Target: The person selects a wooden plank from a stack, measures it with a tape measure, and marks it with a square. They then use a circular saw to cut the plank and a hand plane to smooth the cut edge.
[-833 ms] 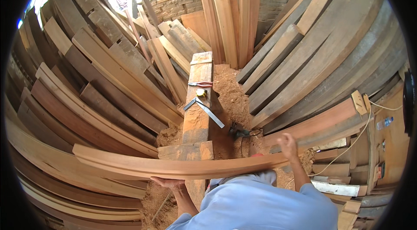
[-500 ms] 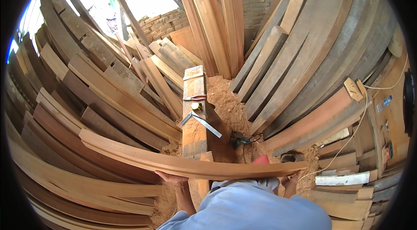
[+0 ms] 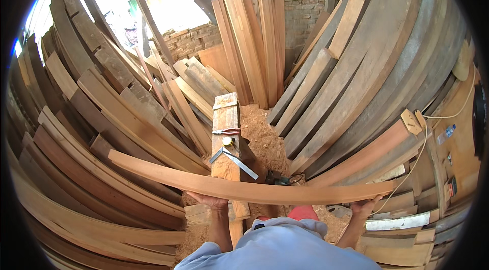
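A long reddish-brown wooden plank (image 3: pixel 265 192) lies crosswise in front of my body, above the near end of a narrow wooden bench (image 3: pixel 225 114). My left hand (image 3: pixel 208 199) is closed on its near edge from below, left of the middle. Near the plank's right end, my right hand (image 3: pixel 364 207) grips it too, its fingers partly hidden under the wood. On the bench beyond the plank are a metal try square (image 3: pixel 239 163), a yellow and black tape measure (image 3: pixel 227 141) and red-handled pliers (image 3: pixel 227 131).
Sawdust (image 3: pixel 262 127) covers the floor beside the bench, where a dark power tool (image 3: pixel 277 178) lies partly behind the plank. Stacked boards (image 3: pixel 137 117) crowd the left; large planks (image 3: pixel 356 76) lean on the right. A pale cord (image 3: pixel 418 158) hangs at far right.
The plank has shifted to the right and slightly away from my body, with both hands moving along with it. More of my forearms now shows.
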Available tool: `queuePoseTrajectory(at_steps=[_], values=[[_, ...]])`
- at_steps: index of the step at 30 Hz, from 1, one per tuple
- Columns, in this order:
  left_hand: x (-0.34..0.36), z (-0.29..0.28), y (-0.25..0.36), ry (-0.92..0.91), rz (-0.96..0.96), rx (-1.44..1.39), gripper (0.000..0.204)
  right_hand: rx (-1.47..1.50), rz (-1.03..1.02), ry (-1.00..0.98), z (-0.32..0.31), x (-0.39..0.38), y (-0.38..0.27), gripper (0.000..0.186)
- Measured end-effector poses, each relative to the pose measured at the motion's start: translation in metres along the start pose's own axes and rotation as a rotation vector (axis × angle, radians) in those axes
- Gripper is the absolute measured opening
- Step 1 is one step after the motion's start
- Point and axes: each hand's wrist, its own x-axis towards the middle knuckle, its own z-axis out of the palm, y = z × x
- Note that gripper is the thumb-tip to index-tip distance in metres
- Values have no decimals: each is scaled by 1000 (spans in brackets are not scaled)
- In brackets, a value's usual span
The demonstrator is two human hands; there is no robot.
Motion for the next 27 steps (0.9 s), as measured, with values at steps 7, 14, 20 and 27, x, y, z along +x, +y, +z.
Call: queuePoseTrajectory(at_steps=[7, 14, 20, 27], values=[[48, 45, -66, -66, -144, -425, 90, 58, -234, -625, 66, 40, -79, 101], [75, 51, -109, -141, -226, -476, 73, 61, -236, -554, 138, 45, -80, 106], [110, 51, -143, -103, -312, -641, 31, 96, -226, -613, 186, 106, -97, 95], [118, 120, -167, -154, -303, -700, 26, 176, 275, -1131, 228, 185, -166, 22]])
